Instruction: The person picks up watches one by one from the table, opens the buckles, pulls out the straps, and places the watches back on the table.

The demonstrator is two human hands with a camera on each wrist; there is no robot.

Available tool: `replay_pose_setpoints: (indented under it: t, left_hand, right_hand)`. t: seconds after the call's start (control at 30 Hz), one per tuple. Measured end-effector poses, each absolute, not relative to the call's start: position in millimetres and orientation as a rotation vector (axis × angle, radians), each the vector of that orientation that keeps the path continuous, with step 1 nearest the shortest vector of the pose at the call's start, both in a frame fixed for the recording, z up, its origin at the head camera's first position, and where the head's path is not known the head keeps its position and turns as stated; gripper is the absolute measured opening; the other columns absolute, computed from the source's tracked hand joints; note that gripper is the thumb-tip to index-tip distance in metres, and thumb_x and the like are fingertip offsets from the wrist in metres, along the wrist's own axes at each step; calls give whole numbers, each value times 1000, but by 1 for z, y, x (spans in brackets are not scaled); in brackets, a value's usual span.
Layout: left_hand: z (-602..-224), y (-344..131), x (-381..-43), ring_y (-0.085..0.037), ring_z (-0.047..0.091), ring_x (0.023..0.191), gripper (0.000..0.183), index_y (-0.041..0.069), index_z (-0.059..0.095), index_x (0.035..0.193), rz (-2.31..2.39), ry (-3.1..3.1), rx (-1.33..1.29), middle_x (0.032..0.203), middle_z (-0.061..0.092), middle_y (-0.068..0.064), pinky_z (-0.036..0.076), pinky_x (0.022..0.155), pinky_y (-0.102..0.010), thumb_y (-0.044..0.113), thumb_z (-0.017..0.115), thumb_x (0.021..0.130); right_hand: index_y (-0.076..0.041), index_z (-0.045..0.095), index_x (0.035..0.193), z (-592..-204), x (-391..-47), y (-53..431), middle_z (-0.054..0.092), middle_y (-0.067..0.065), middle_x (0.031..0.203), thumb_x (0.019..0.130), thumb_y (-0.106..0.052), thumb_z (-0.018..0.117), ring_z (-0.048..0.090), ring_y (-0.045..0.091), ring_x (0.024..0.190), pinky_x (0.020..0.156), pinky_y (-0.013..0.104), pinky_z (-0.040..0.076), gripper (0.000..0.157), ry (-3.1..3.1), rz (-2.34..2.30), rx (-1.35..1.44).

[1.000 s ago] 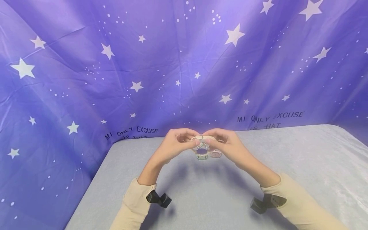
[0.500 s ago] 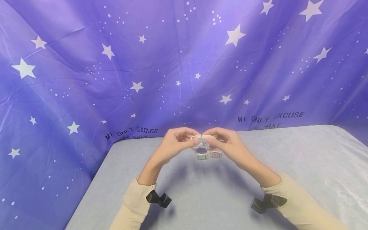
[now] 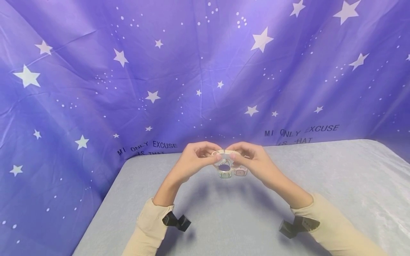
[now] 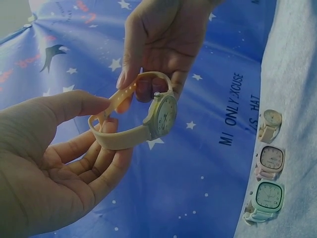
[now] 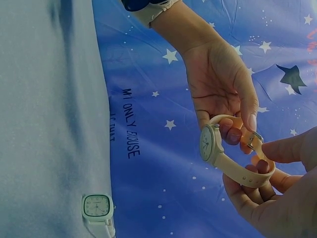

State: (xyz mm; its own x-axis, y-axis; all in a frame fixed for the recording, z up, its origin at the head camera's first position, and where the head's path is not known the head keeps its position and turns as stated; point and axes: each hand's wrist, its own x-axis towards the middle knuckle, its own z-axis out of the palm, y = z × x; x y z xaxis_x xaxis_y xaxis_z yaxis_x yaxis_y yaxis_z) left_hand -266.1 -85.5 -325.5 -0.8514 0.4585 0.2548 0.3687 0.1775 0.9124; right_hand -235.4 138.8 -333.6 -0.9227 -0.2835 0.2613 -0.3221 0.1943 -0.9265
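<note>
Both hands hold a cream wristwatch (image 4: 162, 116) with a round dial, raised above the table, its strap bent into a loop. My left hand (image 3: 196, 160) pinches the strap between thumb and fingers near the metal buckle (image 5: 251, 141). Opposite it, my right hand (image 3: 253, 160) grips the other strap part, the one with holes. The thumbs nearly meet over the strap ends. Part of the strap is hidden behind the fingers.
On the grey cloth-covered table (image 3: 224, 220) lie a green square watch (image 4: 267, 195), a pink square watch (image 4: 271, 158) and a pale round watch (image 4: 272, 118) in a row. A purple star-printed curtain (image 3: 179, 71) hangs behind the table.
A small grey buckle loop that stood up between the thumbs a second ago no longer shows there; the strap looks flatter. Both hands keep almost the same place.
</note>
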Motion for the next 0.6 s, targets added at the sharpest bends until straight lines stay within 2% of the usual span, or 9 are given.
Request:
replay_pose_setpoints:
  t: [0.1,0.17,0.37,0.43,0.5,0.53,0.6]
  left_hand:
    - [-326,-86,-267,-48,67,89,23,-3,72,111,1793,2342,828,92,74,-16,61,72,-29,3,74,88]
    - [-327,-86,-267,-47,67,88,23,-3,72,111,1798,2343,830,91,74,-15,61,73,-30,3,74,88]
    - [-327,-88,-268,-21,67,78,22,-2,72,110,1822,2348,800,88,73,-7,62,80,-45,4,74,88]
    - [-327,-88,-268,-21,67,79,23,-2,72,110,1820,2347,792,87,73,-5,61,81,-45,4,74,89]
    - [-326,-88,-268,-25,67,80,22,-2,72,110,1814,2346,791,87,72,-4,62,79,-39,4,74,89]
    - [-327,-88,-268,-27,67,81,22,-2,72,110,1813,2346,791,87,72,-5,62,79,-40,4,74,89]
    - [-327,-88,-268,-28,67,81,22,-2,72,110,1813,2347,792,87,72,-5,61,77,-35,4,74,89]
  right_hand:
    - [-1,69,118,-334,-235,139,72,20,110,98,-14,66,71,37,95,85,37,60,23,-2400,1878,614]
    - [-1,69,118,-334,-235,139,72,20,111,98,-14,66,71,37,95,85,37,59,24,-2397,1874,617]
    - [0,67,120,-335,-236,140,71,19,110,98,-14,65,71,27,91,85,37,60,25,-2396,1862,602]
    - [0,67,120,-335,-236,140,71,18,110,98,-14,65,71,28,91,85,38,60,25,-2394,1865,600]
    - [0,67,120,-335,-236,140,72,17,110,98,-14,65,71,29,92,85,37,60,26,-2391,1866,603]
    - [0,67,120,-336,-237,140,72,18,110,98,-14,65,71,30,92,85,37,60,26,-2389,1867,604]
    - [0,67,120,-336,-237,140,72,17,110,98,-14,65,71,28,91,85,37,59,26,-2390,1866,602]
